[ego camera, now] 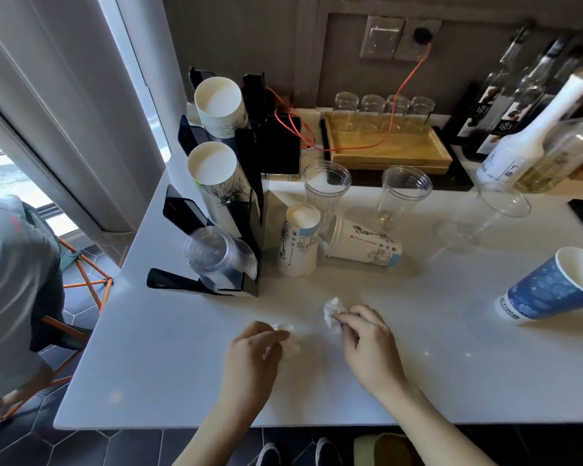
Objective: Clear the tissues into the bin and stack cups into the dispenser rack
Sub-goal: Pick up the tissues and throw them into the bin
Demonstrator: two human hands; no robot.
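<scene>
My left hand (254,351) pinches a crumpled white tissue (292,338) on the white counter (169,348). My right hand (367,344) pinches a second crumpled tissue (332,312) just ahead of it. The black dispenser rack (249,196) stands at the left with two paper cup stacks (216,105) and a clear cup stack (216,257) in it. Loose on the counter are an upright printed paper cup (298,240), one lying on its side (362,242), two upright clear cups (325,188), a tipped clear cup (485,216) and a blue paper cup (549,287) on its side.
A wooden tray (391,149) with several glass jars sits at the back, with an orange cable over it. Bottles (525,129) crowd the back right. A person in grey (11,280) stands left of the counter beside an orange-framed stool. A yellow-green container (384,449) shows below the counter's front edge.
</scene>
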